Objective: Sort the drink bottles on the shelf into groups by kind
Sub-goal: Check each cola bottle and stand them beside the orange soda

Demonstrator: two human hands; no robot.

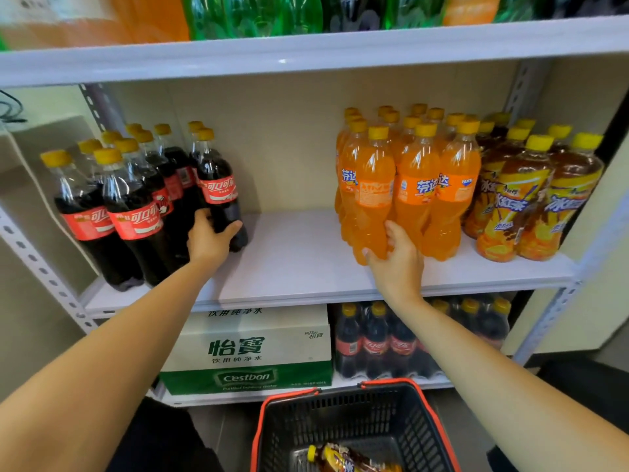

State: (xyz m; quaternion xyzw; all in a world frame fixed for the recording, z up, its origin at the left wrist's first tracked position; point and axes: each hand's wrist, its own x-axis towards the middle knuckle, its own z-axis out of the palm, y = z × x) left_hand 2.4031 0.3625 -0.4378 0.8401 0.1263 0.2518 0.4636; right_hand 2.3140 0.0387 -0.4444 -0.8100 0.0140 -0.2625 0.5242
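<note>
Tidying groups, our left hand (211,238) gripped a cola bottle (219,189), our right hand (397,258) an orange soda (371,202); snugging both seemed next.

I am looking into a shop: the white metal shelf (306,253) carries blocks of identical cola bottles (136,212), orange soda bottles (418,189) and iced-tea bottles (517,199). A printed water carton (248,349) sits on the board below, and a red-rimmed shopping basket (340,413) stands in front.

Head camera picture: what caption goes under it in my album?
Left hand grips a cola bottle while right hand holds an orange soda bottle on the middle shelf.
</note>
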